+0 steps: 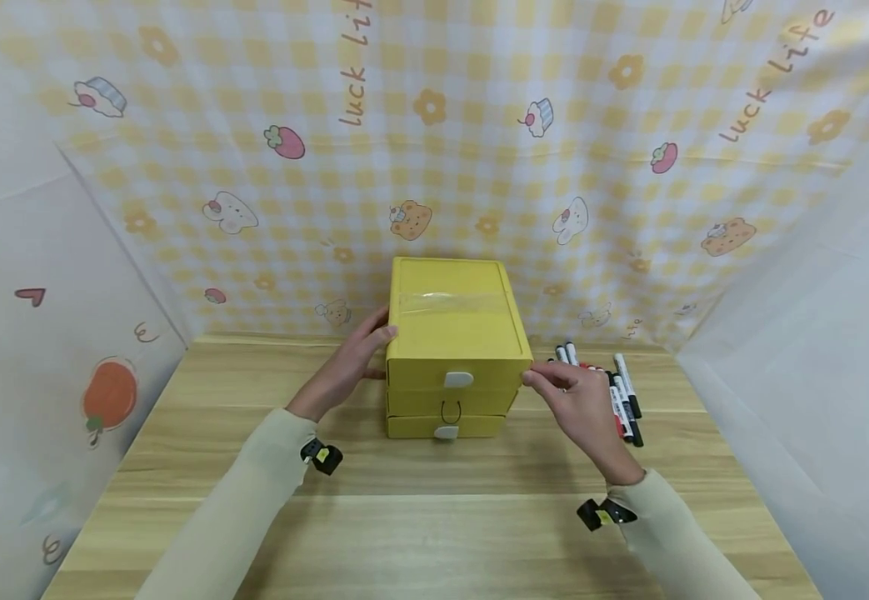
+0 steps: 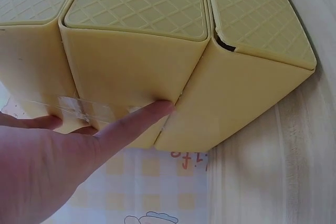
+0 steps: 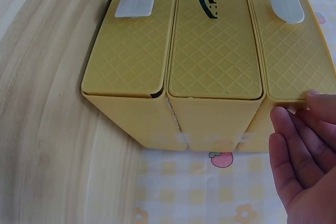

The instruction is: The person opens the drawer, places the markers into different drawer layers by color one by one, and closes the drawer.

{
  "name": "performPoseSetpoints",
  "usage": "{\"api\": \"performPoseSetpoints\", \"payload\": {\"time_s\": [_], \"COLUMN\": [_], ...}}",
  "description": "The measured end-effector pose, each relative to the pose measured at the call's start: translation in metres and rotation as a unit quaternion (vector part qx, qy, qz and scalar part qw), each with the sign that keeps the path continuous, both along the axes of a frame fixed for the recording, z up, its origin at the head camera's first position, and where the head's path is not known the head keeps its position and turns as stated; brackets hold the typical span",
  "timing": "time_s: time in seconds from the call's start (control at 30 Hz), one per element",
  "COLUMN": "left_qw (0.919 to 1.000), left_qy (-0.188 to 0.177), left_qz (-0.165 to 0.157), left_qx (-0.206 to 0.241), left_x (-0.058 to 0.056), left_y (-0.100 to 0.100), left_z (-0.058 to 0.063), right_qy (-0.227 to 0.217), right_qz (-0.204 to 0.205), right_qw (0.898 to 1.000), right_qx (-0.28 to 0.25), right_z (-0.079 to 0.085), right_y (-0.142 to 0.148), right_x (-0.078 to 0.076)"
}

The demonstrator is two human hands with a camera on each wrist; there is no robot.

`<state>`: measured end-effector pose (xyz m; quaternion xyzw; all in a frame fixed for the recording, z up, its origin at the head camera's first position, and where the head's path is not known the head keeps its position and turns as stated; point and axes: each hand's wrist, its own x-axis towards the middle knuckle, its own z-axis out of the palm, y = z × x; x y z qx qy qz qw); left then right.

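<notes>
A yellow three-tier drawer box (image 1: 449,333) stands on the table against the patterned cloth. Its top and bottom drawers have white tab handles, and the middle drawer has a dark loop. My left hand (image 1: 347,367) rests against the left side of the box; in the left wrist view, one extended finger (image 2: 139,121) touches the wall near a seam. At the upper front right corner, my right hand (image 1: 580,408) pinches the edge, thumb (image 3: 320,104) on the front face. Its other fingers are loosely bent. All three drawers look pushed in.
Several markers (image 1: 621,400) with white barrels and black or red caps lie in a pile right of the box, behind my right hand. Clear tape (image 1: 452,302) runs across the box top. A checkered cloth (image 1: 479,167) hangs behind the wooden table (image 1: 434,533).
</notes>
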<state>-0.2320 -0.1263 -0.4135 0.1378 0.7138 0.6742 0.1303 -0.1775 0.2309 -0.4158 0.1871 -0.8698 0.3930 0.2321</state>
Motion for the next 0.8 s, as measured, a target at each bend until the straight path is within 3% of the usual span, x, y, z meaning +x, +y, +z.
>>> {"api": "performPoseSetpoints", "payload": {"time_s": [0.8], "left_qw": [0.9997], "left_qy": [-0.009], "left_qz": [0.003], "left_qx": [-0.022], "left_x": [-0.0046], "left_y": [-0.0075], "left_z": [0.0046], "right_qy": [-0.016], "right_qz": [0.014], "right_qw": [1.000], "right_qx": [-0.019], "right_z": [0.0003], "right_y": [-0.0061], "right_x": [-0.0096]}}
